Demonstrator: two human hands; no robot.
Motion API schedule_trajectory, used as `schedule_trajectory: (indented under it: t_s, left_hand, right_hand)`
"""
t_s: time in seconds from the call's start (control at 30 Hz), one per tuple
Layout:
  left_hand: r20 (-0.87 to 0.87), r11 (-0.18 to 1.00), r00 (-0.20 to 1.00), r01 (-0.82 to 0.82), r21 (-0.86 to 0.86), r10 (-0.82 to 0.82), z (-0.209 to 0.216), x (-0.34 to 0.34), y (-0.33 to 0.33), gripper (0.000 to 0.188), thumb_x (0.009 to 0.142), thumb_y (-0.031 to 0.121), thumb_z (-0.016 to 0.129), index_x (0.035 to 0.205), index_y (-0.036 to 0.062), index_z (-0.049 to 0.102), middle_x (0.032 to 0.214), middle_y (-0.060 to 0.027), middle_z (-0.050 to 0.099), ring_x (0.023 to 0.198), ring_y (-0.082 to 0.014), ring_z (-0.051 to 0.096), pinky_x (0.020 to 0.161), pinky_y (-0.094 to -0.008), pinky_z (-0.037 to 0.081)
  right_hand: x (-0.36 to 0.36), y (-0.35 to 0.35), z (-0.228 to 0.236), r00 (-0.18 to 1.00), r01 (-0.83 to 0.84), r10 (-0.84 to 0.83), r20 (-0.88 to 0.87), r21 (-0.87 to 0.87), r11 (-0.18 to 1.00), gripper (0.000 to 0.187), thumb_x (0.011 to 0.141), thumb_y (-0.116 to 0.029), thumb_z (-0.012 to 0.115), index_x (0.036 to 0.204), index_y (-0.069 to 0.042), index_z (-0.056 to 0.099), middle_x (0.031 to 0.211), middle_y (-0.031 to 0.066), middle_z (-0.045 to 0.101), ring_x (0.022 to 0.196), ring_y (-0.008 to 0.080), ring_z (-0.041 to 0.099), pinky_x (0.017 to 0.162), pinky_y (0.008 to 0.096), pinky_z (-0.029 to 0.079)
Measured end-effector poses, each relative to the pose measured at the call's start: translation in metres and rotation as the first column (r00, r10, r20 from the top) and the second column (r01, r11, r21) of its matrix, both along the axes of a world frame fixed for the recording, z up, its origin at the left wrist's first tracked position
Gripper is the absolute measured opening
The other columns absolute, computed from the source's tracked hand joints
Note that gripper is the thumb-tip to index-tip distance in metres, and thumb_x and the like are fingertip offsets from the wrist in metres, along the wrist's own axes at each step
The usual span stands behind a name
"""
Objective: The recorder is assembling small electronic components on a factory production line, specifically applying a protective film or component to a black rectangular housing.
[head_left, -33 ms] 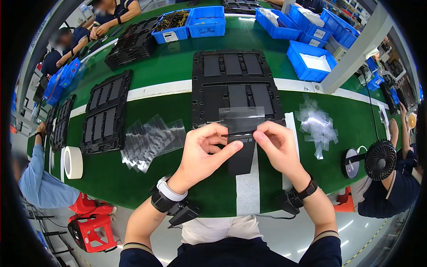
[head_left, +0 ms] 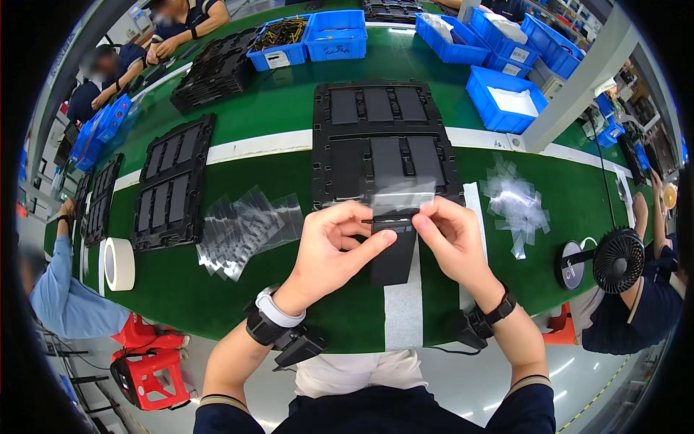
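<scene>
Between my hands is a flat black rectangular piece (head_left: 392, 262), tilted over the table's near part. My left hand (head_left: 334, 242) is closed on its left side, the thumb lying across its face. A clear plastic film (head_left: 403, 194) stands up from the piece's far edge, partly blurred. My right hand (head_left: 454, 235) pinches at the far right corner, where film and piece meet; the fingertips hide the exact contact. Just beyond lies a black tray (head_left: 343, 163) with several dark flat pieces in its slots. Loose clear films lie in a left pile (head_left: 246, 228) and a right pile (head_left: 517, 202).
A tape roll (head_left: 119, 265) stands at the left, near another filled black tray (head_left: 173, 184). Blue bins (head_left: 336, 36) line the back. On the right are a small black fan (head_left: 619, 260) and a grey post (head_left: 578, 79). Other people sit along both sides.
The clear film has shifted slightly right and looks more blurred and tilted. My right fingers have moved a little right; the black piece stays almost in place.
</scene>
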State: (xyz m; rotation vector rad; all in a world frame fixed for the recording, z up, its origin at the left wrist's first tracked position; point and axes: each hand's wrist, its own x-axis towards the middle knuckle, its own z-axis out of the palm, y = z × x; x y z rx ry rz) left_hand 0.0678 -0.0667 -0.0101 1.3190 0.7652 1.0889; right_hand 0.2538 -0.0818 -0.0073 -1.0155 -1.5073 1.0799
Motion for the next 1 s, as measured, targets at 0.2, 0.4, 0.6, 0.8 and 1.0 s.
schedule_trajectory:
  t_s: [0.2, 0.4, 0.6, 0.8, 1.0]
  left_hand:
    - [0.105, 0.999, 0.994, 0.026, 0.02, -0.028, 0.005, 0.003, 0.0, 0.02, 0.075, -0.001, 0.067, 0.093, -0.0038, 0.058, 0.087, -0.0064, 0.061, 0.079, -0.0105, 0.061, 0.063, -0.022, 0.051]
    - [0.159, 0.99, 0.987, 0.06, -0.128, -0.039, 0.009, -0.002, -0.001, 0.018, 0.081, 0.005, 0.062, 0.097, -0.0017, 0.058, 0.088, -0.0072, 0.063, 0.081, -0.0108, 0.06, 0.068, -0.0244, 0.051]
    - [0.157, 0.964, 0.985, 0.114, -0.24, -0.077, 0.014, -0.006, 0.004, 0.018, 0.085, 0.014, 0.058, 0.095, -0.0008, 0.058, 0.086, -0.0079, 0.063, 0.079, -0.0136, 0.062, 0.069, -0.0261, 0.052]
    - [0.157, 0.968, 0.987, 0.082, -0.236, -0.046, 0.015, -0.005, 0.006, 0.017, 0.086, 0.013, 0.057, 0.095, -0.001, 0.058, 0.086, -0.0096, 0.063, 0.078, -0.0148, 0.062, 0.071, -0.0264, 0.052]
    - [0.13, 0.984, 0.991, 0.059, -0.166, -0.038, 0.014, -0.006, 0.005, 0.017, 0.085, 0.01, 0.058, 0.097, -0.0016, 0.06, 0.087, -0.0098, 0.064, 0.077, -0.0142, 0.062, 0.07, -0.0253, 0.051]
  right_hand:
    - [-0.007, -0.003, 0.007, 0.96, -0.189, 0.143, -0.239, -0.179, 0.966, 0.017, 0.082, -0.005, 0.061, 0.097, 0.002, 0.058, 0.094, 0.0045, 0.061, 0.081, 0.0077, 0.057, 0.071, 0.0227, 0.048]
    - [-0.004, 0.0, 0.004, 0.962, -0.2, 0.146, -0.229, -0.231, 0.952, 0.017, 0.08, -0.003, 0.063, 0.095, 0.003, 0.06, 0.091, 0.006, 0.064, 0.082, 0.0089, 0.06, 0.074, 0.0232, 0.049]
    - [-0.002, -0.001, 0.006, 0.946, -0.24, 0.163, -0.28, -0.268, 0.933, 0.018, 0.08, -0.003, 0.063, 0.097, 0.004, 0.06, 0.092, 0.0071, 0.064, 0.083, 0.0092, 0.06, 0.075, 0.0235, 0.049]
    - [0.001, -0.007, 0.012, 0.85, -0.378, 0.277, -0.449, -0.154, 0.913, 0.016, 0.08, -0.001, 0.061, 0.096, 0.003, 0.06, 0.09, 0.0067, 0.064, 0.082, 0.009, 0.06, 0.074, 0.0227, 0.048]
    - [-0.003, -0.003, 0.006, 0.959, -0.158, 0.095, -0.265, -0.227, 0.961, 0.012, 0.08, -0.002, 0.062, 0.091, 0.003, 0.061, 0.087, 0.0054, 0.064, 0.079, 0.0075, 0.059, 0.072, 0.0213, 0.048]
